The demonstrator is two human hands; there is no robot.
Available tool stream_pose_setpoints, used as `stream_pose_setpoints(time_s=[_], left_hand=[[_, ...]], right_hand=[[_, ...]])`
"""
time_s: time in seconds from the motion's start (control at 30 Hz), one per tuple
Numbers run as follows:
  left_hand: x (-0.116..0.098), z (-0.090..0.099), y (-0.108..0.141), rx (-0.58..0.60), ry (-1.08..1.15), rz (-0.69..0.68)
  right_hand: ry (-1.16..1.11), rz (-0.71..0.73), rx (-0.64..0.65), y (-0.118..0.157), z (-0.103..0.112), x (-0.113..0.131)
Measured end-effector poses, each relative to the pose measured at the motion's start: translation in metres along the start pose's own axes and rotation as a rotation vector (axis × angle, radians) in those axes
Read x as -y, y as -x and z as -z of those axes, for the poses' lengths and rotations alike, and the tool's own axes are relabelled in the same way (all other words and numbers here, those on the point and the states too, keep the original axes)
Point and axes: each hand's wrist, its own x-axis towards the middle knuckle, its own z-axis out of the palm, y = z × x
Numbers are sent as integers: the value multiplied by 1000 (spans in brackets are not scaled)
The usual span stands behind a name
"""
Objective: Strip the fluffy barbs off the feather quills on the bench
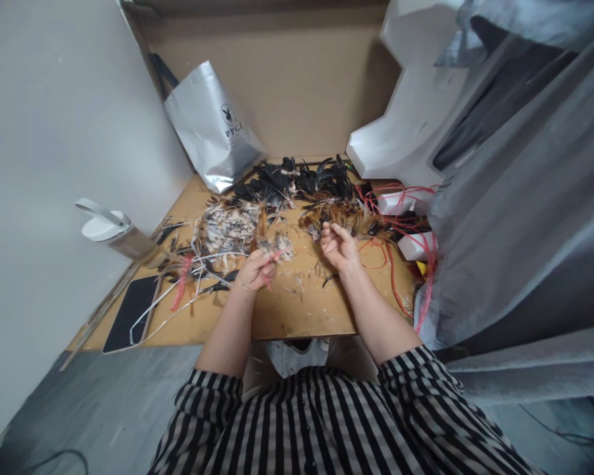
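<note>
My left hand [255,270] is closed on a small feather bundle [262,229] with brown tips standing up above the fingers. A short piece of pink string [280,253] sticks out of the same grip. To the right, my right hand [340,248] has its thumb and fingertips pressed together; anything between them is too small to make out. Just beyond it lies a pile of brown feathers [344,214]. Pale speckled feathers [230,224] cover the table left of centre, and black feathers [272,181] line the back.
On the left stand a lidded bottle [133,241] and a flat dark phone-like device [131,313] with a white cable [161,300]. A silver bag [210,125] leans at the back. Red string [393,277] tangles at the right, beside a grey curtain [529,218]. The wooden table [307,316] ends near my body.
</note>
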Motion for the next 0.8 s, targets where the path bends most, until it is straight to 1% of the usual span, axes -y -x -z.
stream_pose_setpoints(time_s=[0.1,0.2,0.33,0.43,0.53,0.67,0.8], left_hand=[[1,0,-6,-76,22,-74],[4,-3,-12,-156,-37,-116],[9,-7,-15,-178,-153,-139],[14,-7,-18,-214,-246,-157],[17,-5,-20,-231,-373,-188],[17,-4,-20,-225,-508,-225],[16,-7,-19,-227,-544,-234]], right_hand=[[49,-28,58,5,-3,0],[164,-88,140,11,-8,-6],[388,-166,208,17,-15,-24],[521,-180,220,21,-19,-39],[605,-182,212,23,-22,-48],[642,-206,209,25,-23,-50],[618,-206,228,23,-20,-50]])
